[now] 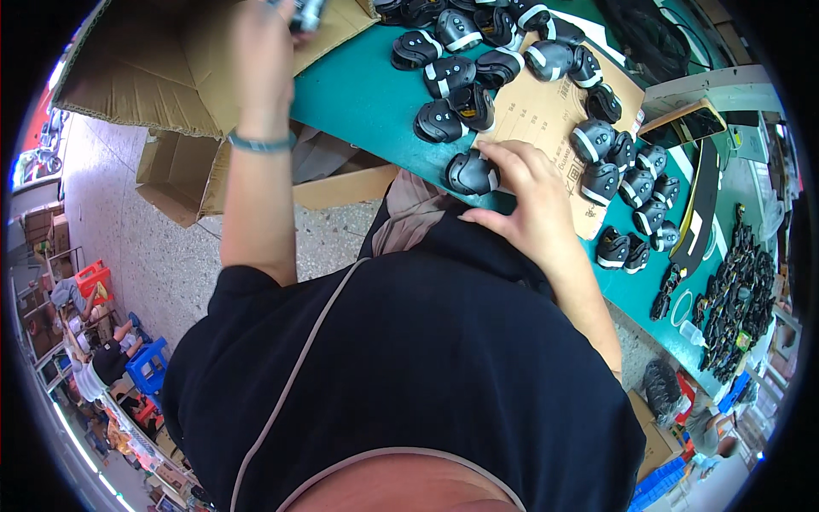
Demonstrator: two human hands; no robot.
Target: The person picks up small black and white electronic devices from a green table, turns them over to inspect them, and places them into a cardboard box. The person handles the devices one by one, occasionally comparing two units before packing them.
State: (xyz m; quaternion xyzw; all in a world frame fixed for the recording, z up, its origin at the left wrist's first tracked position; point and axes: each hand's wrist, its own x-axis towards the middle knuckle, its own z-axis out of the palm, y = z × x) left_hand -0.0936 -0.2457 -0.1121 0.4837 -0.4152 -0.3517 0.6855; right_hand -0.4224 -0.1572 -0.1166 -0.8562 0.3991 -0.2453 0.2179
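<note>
My right hand [533,192], centre: thumb and fingers apart, fingertips touching one black, domed, glossy-shelled pad [470,174], which lies just left of them at the lower edge of the green flat tabletop [358,94]. My left hand [263,51], upper left, blurred: clamped on one black-and-silver piece [309,13], cut by the frame's top.

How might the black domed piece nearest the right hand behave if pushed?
The black domed piece may slide rather than grip, its shell being shiny; it would probably keep its shape, looking molded, and might rock if overturned, given its curved face.
</note>
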